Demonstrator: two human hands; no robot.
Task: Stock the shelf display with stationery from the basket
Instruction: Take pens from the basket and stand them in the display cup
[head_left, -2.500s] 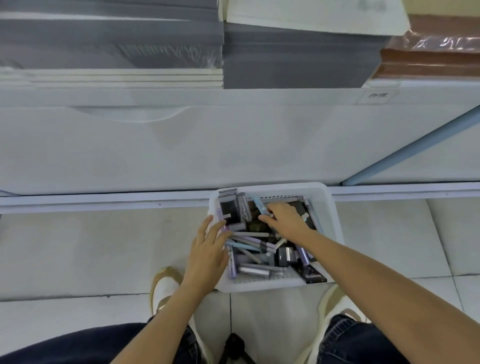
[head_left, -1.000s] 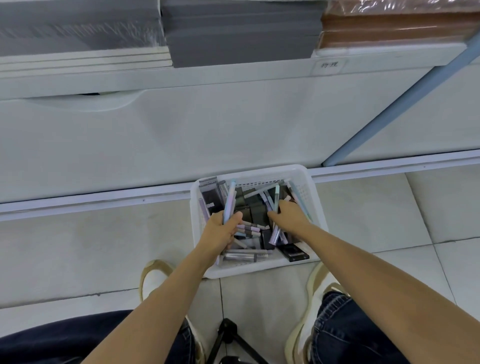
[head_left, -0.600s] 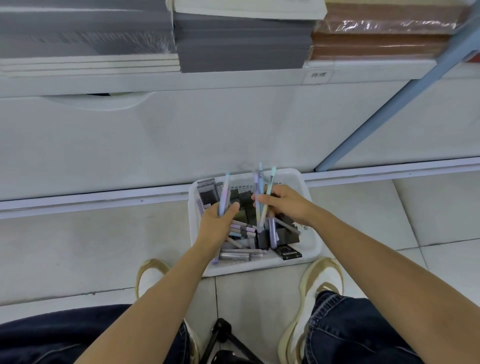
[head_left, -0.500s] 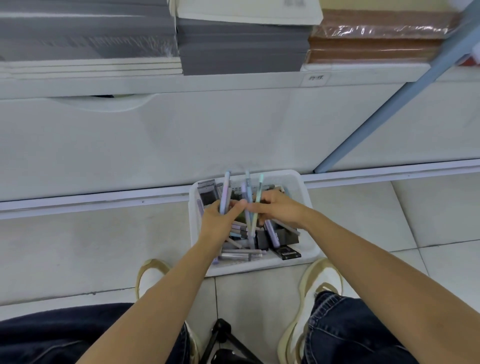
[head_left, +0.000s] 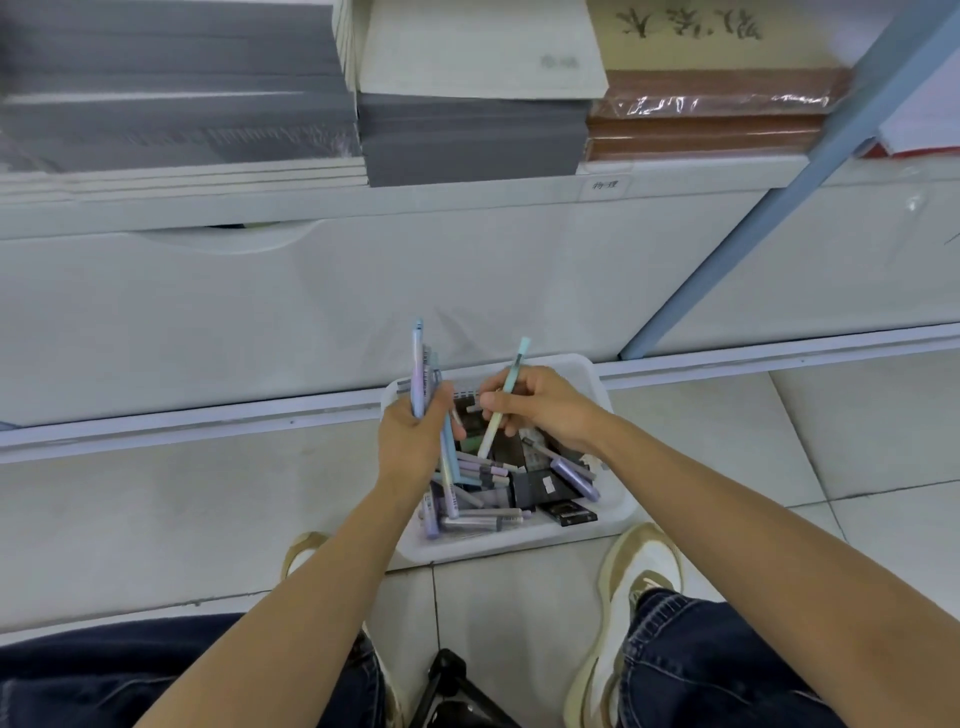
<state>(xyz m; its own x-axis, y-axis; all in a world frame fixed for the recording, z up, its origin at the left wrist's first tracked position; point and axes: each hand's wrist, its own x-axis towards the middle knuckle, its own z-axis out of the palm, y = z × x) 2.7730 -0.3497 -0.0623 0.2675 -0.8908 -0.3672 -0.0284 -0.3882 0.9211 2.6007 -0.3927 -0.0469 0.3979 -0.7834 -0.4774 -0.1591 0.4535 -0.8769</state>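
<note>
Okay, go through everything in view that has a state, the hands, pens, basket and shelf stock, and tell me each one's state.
left hand: grips a bundle of pens.
bundle of pens: held roughly upright over the basket.
right hand: pinches one mint pen.
mint pen: tilted, held over the basket.
basket: on the floor, holding loose pens and dark boxes.
grey stack: lying flat on the shelf.

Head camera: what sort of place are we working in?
Likely a stationery or book shop: wrapped stacks of books on a labelled shelf, plus a basket of pens on the tiled floor.
</note>
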